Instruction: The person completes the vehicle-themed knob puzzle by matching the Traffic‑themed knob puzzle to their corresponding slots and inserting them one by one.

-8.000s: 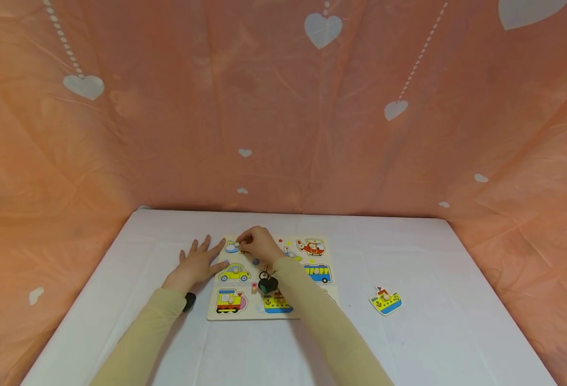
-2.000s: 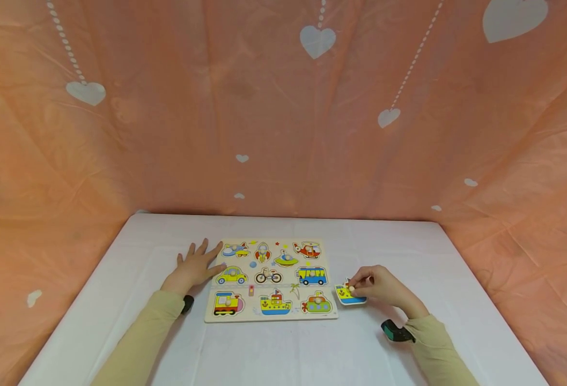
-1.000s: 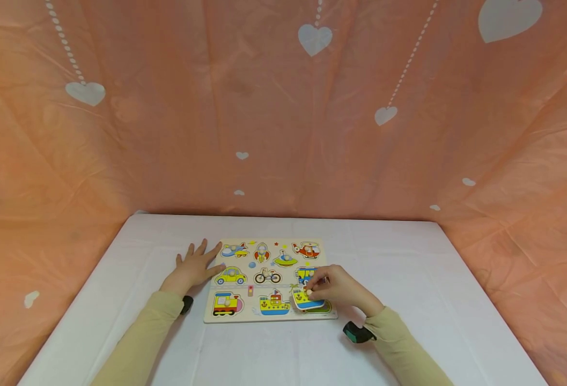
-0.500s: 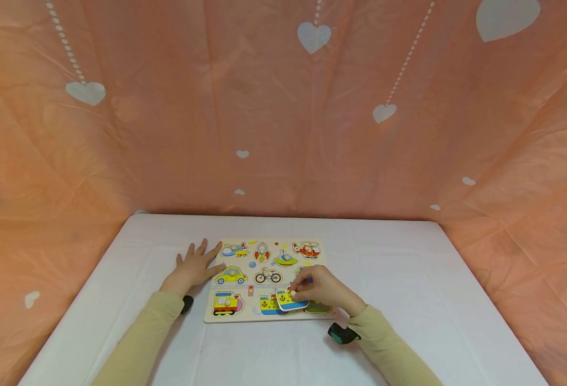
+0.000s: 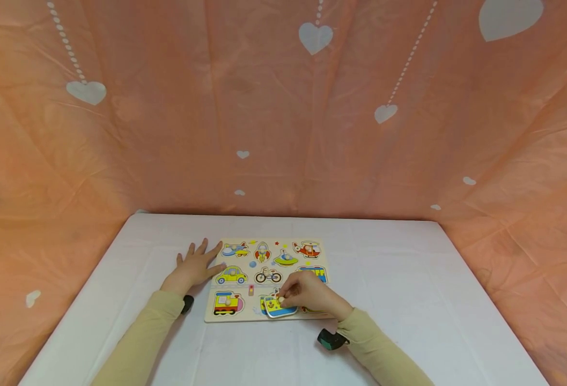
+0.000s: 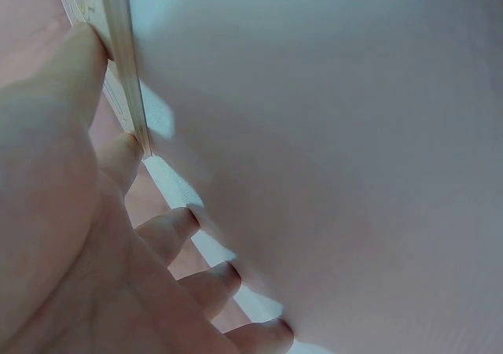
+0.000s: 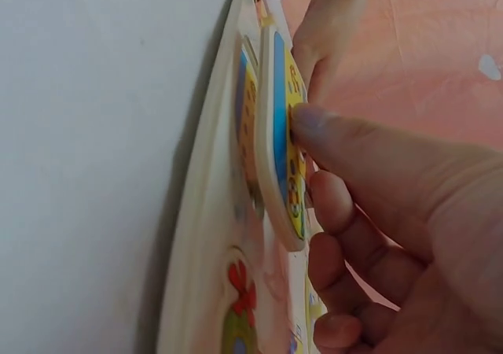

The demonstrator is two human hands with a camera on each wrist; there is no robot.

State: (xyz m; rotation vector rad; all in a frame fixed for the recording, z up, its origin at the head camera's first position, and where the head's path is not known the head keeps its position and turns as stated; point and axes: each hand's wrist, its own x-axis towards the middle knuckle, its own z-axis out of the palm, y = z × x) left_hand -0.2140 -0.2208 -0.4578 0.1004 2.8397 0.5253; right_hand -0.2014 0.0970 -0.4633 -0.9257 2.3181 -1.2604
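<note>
A wooden peg puzzle board (image 5: 254, 316) with vehicle pictures lies flat on the table. My right hand (image 5: 309, 292) pinches the small knob of a yellow and blue ship puzzle piece (image 5: 279, 309). In the right wrist view the ship piece (image 7: 280, 134) is tilted and stands just off the board, over the ship picture, which it partly covers. My left hand (image 5: 191, 269) lies with fingers spread at the board's left edge. Its thumb and index fingertip touch that edge in the left wrist view, and the other fingertips rest on the cloth.
Several pieces sit in the board, among them a train (image 5: 227, 303), a car (image 5: 232, 275), a bicycle (image 5: 268, 275) and a helicopter (image 5: 307, 249). White cloth covers the table (image 5: 389, 257). A pink curtain (image 5: 283, 118) with hearts hangs behind it.
Eight seconds ago the ship piece lay on the table at the right, with my right hand at the plane. Now that hand has carried it left over the board. My left hand stays put.
</note>
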